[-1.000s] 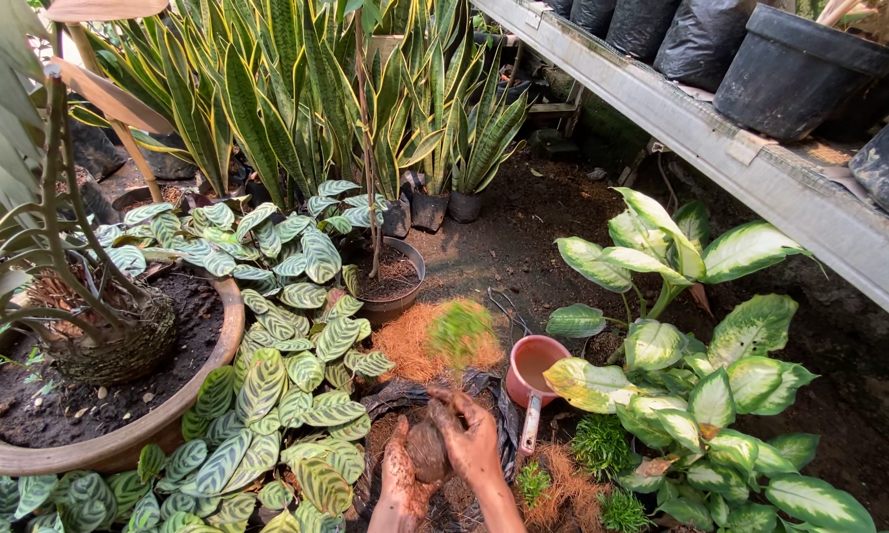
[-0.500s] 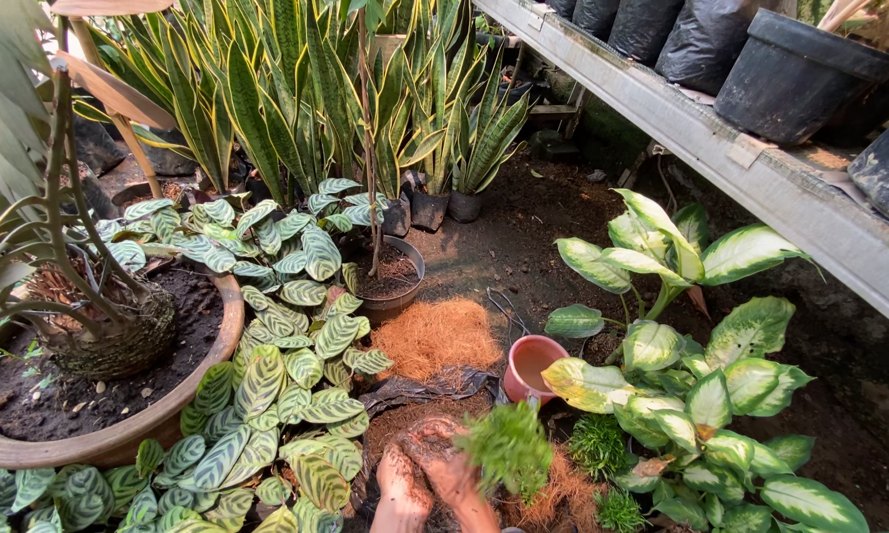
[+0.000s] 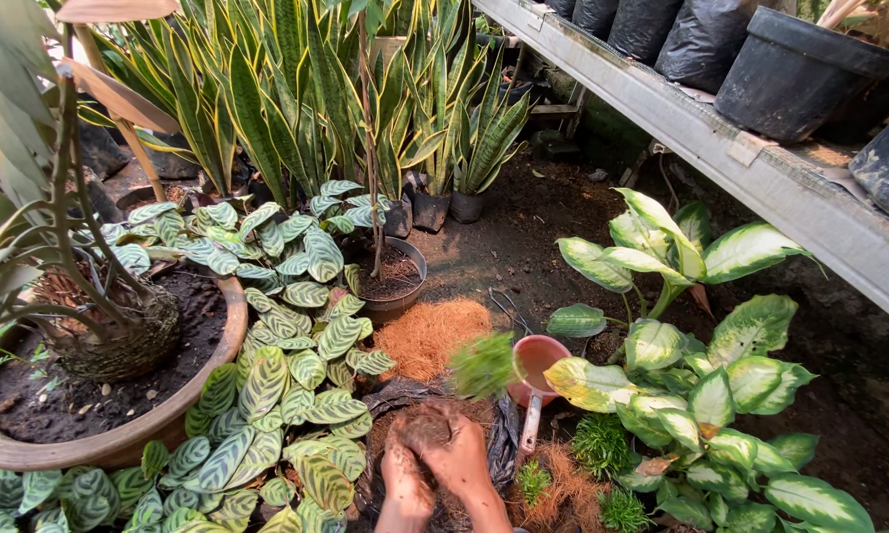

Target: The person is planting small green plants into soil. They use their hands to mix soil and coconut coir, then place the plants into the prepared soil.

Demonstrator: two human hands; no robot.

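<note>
Low in the middle of the view, my left hand (image 3: 405, 481) and my right hand (image 3: 467, 460) are both coated in dark soil. Together they cup the earthy root ball (image 3: 425, 426) of a small green plant (image 3: 484, 365), whose blurred, bushy top leans up and to the right. The hands are over a black plastic sheet (image 3: 504, 442) with soil on it. A heap of orange-brown coconut fibre (image 3: 430, 336) lies just behind them. A pink scoop (image 3: 540, 357) rests to the right, its handle pointing toward me.
A big clay pot (image 3: 129, 439) with dark soil stands at left, and striped-leaf plants (image 3: 287, 365) lie between it and my hands. Tall sword-leaf plants (image 3: 267, 109) fill the back. White-and-green leafy plants (image 3: 691, 375) grow at right under a concrete shelf (image 3: 760, 188) of black pots.
The small plant's green top dropped low to the right half a second ago and is now raised again. My hands have shifted slightly around its root ball.
</note>
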